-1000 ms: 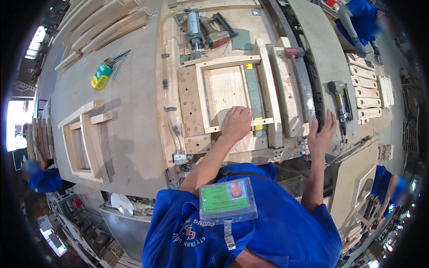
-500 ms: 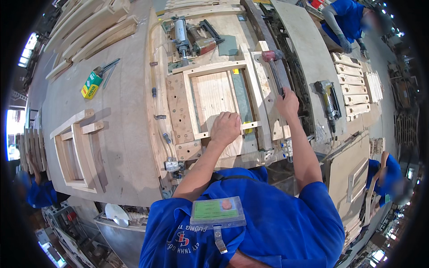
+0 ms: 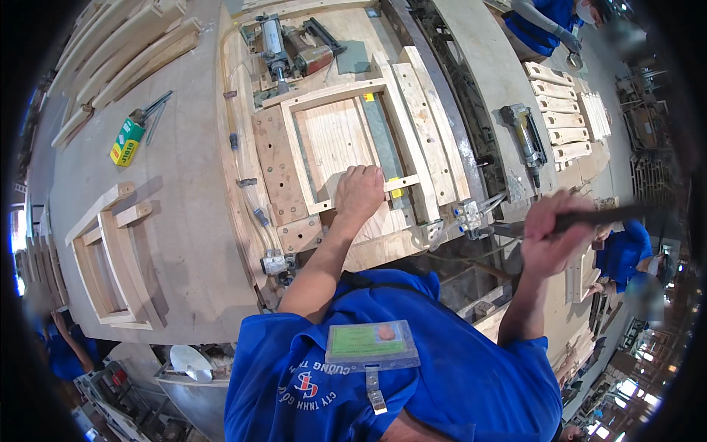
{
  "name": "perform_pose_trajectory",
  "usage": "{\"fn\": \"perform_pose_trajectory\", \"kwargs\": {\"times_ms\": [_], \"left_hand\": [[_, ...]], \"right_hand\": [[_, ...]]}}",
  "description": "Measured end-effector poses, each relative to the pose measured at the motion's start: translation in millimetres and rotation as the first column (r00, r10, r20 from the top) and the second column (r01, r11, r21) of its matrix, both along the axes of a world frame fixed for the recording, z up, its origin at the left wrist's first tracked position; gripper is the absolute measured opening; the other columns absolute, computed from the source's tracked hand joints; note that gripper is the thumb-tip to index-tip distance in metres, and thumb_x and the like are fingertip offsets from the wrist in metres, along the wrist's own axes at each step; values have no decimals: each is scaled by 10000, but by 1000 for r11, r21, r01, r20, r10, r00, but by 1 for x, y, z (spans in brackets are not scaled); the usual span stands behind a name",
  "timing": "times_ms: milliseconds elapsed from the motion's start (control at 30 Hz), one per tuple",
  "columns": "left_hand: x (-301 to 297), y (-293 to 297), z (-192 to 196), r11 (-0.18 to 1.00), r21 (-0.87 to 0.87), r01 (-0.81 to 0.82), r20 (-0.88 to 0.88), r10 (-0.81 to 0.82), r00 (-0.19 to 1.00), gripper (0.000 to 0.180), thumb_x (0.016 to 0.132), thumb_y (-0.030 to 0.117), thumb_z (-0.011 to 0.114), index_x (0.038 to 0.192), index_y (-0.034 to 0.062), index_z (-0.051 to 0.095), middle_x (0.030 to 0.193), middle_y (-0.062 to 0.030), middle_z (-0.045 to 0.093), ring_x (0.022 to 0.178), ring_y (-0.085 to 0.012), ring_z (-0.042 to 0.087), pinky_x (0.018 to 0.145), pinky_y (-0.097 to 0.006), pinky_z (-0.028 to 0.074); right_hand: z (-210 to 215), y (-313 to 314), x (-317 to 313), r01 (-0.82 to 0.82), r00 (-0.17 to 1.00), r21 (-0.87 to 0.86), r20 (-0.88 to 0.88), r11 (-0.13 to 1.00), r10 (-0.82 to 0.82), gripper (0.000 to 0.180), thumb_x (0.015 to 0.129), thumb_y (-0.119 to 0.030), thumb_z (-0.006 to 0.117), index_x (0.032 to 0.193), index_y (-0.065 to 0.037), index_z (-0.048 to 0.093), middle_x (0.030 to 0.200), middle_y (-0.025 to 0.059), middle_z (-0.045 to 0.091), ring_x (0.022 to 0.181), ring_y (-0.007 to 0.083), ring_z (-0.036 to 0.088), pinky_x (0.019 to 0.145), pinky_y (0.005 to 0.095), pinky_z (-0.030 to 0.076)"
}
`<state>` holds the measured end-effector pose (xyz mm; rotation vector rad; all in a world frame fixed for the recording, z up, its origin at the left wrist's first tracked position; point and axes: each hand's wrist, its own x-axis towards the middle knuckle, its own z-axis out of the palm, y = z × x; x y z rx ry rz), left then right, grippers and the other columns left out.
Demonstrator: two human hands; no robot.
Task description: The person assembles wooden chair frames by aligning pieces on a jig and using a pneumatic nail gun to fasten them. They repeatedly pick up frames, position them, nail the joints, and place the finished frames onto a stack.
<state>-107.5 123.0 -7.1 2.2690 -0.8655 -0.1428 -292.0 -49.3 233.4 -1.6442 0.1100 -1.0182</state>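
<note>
The wooden frame [image 3: 346,140] lies flat in a clamping jig [image 3: 276,166] on the worktop [image 3: 177,191], right in front of the person. It is a pale rectangle of four rails around a plain panel, and its near rail runs under the left hand [image 3: 359,193]. That hand is curled into a loose fist, knuckles up, pressing down on the near rail; I cannot tell whether the fingers hook round its edge.

The right hand [image 3: 549,232] is up in the air off to the right of the jig, well clear of the frame. It is closed round a thin dark tool handle [image 3: 607,215], which sticks out to the right and is blurred, so I cannot make out its head.

Just right of the frame stand two upright slats [image 3: 420,96] with rows of holes, and at the near corner sit small pneumatic valves [image 3: 468,216]. At the far end of the jig lies an air cylinder [image 3: 272,40] beside a nail gun [image 3: 313,51]. Another nail gun [image 3: 524,136] rests further right, next to a stack of short wooden pieces [image 3: 563,110].

Off to the left on the worktop lies a second frame [image 3: 110,258], and beyond it a green and yellow box [image 3: 127,141]. Another person in blue [image 3: 549,22] works at the far right.
</note>
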Motion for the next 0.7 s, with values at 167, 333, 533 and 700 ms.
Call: {"fn": "perform_pose_trajectory", "kwargs": {"times_ms": [167,333,533,700], "left_hand": [[-2,-5,8,999,16,49,-52,-48,997,302,1055,254,533,1043,39,745,997,-169,733,990,-359,663,921,-483,527],[2,3,2,998,58,23,-18,-22,1000,302,1050,255,533,1018,44,747,979,-164,733,983,-366,662,919,-486,529],[3,1,1,998,58,12,-92,-7,996,353,1059,305,510,1016,31,727,994,-175,729,1040,-345,659,964,-495,513],[4,1,-1,1000,1,25,7,-25,1000,281,1005,238,577,931,20,737,903,-196,726,916,-365,679,885,-487,551]], "right_hand": [[-159,51,-77,150,853,-152,-480,977,-205,466,1103,-514,489,958,-74,545,697,22,498,551,163,490,515,335,415],[-133,60,-50,313,511,465,-818,828,266,472,1144,-476,431,874,-110,558,632,-34,480,479,80,436,409,279,342],[-38,19,65,122,921,201,-389,972,-35,457,1160,-434,395,899,-82,525,620,-24,470,449,49,379,404,235,293],[-88,-6,153,217,970,-175,-76,961,-233,493,1160,-410,376,878,-39,538,657,32,494,530,130,463,484,300,364]]}}
